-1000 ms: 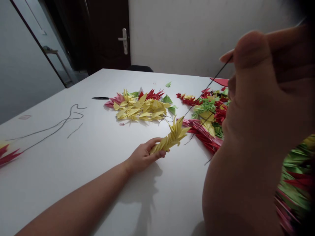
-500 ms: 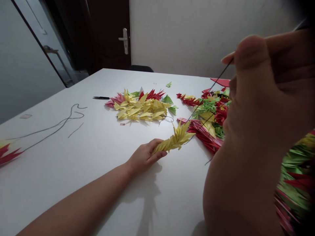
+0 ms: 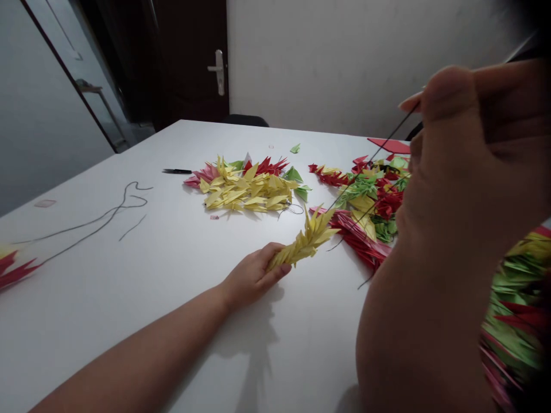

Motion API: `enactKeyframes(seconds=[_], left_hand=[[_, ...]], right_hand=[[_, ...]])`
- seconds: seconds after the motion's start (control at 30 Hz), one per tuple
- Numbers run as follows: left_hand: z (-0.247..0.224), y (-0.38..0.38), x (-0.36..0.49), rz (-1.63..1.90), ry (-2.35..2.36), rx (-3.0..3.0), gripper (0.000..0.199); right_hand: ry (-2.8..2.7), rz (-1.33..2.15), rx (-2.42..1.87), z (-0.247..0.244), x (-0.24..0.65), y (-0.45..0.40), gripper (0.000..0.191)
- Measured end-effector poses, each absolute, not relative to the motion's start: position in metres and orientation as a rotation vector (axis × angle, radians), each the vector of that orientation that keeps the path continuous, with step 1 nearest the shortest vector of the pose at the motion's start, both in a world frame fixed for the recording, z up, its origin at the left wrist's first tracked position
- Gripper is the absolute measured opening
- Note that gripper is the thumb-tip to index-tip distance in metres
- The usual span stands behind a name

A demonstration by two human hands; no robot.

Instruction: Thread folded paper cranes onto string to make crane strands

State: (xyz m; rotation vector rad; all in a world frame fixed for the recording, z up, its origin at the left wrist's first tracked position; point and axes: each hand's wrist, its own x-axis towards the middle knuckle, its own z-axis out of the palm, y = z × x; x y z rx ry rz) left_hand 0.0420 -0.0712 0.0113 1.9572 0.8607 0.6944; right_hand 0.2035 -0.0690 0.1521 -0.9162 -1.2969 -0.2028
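My left hand (image 3: 257,274) is closed round the lower end of a yellow folded-paper strand (image 3: 307,238), held low over the white table. From the strand's spiky upper end a dark thread (image 3: 394,131) runs taut up to the right. My right hand (image 3: 460,149), raised close to the camera, pinches that thread between thumb and fingers. Its far side is dark and partly out of frame. A pile of yellow folded-paper pieces (image 3: 249,189), with some red, pink and green ones, lies beyond my left hand.
On the white table (image 3: 172,321) lie small scissors (image 3: 177,171), loose dark threads (image 3: 103,215) and a red-tipped paper piece (image 3: 15,272) at the left edge. Red, green and yellow paper pieces (image 3: 379,195) heap at the right, with more green strands (image 3: 516,310) near the right edge.
My right hand has moved slightly right and down with the thread. The strand's tip has shifted and leans a little more upright; my left hand has hardly moved.
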Motion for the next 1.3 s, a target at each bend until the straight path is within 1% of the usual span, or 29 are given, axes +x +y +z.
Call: enactKeyframes(seconds=[0.07, 0.17, 0.23, 0.4, 0.5, 0.57, 0.7, 0.8, 0.87, 1.13, 1.23, 1.3], left_hand=[[0.008, -0.070, 0.042, 0.704, 0.860, 1.944, 0.038], [0.002, -0.068, 0.043, 0.767, 0.865, 1.911, 0.062], [-0.001, -0.066, 0.046, 0.844, 0.874, 1.876, 0.073], [0.001, -0.064, 0.058, 0.984, 0.941, 1.820, 0.078], [0.005, -0.063, 0.061, 1.032, 1.003, 1.793, 0.071], [0.008, -0.062, 0.060, 1.137, 0.978, 1.787, 0.064], [0.016, -0.062, 0.056, 1.330, 0.835, 1.662, 0.061], [0.021, -0.064, 0.053, 1.304, 0.844, 1.699, 0.039], [0.023, -0.066, 0.052, 1.255, 0.886, 1.779, 0.028], [0.025, -0.056, 0.043, 1.267, 1.067, 2.225, 0.023], [0.021, -0.046, 0.037, 1.257, 1.150, 2.307, 0.024], [0.017, -0.039, 0.032, 1.164, 1.227, 2.354, 0.027]], right_hand=[[-1.250, -0.226, -0.873, 0.152, 0.198, -0.070, 0.022], [-1.354, -0.228, -0.954, 0.151, 0.188, -0.071, 0.022], [-1.431, -0.218, -1.000, 0.149, 0.183, -0.070, 0.025], [-1.536, -0.207, -1.006, 0.142, 0.175, -0.063, 0.026], [-1.561, -0.217, -0.918, 0.138, 0.169, -0.060, 0.024], [-1.595, -0.250, -0.907, 0.136, 0.164, -0.061, 0.025], [-1.672, -0.315, -0.983, 0.133, 0.160, -0.062, 0.034], [-1.690, -0.355, -1.004, 0.133, 0.162, -0.062, 0.038], [-1.691, -0.378, -1.012, 0.132, 0.164, -0.061, 0.038], [-1.732, -0.400, -1.084, 0.136, 0.179, -0.058, 0.034], [-1.778, -0.402, -1.155, 0.139, 0.185, -0.056, 0.033], [-1.838, -0.367, -1.231, 0.139, 0.189, -0.052, 0.032]])
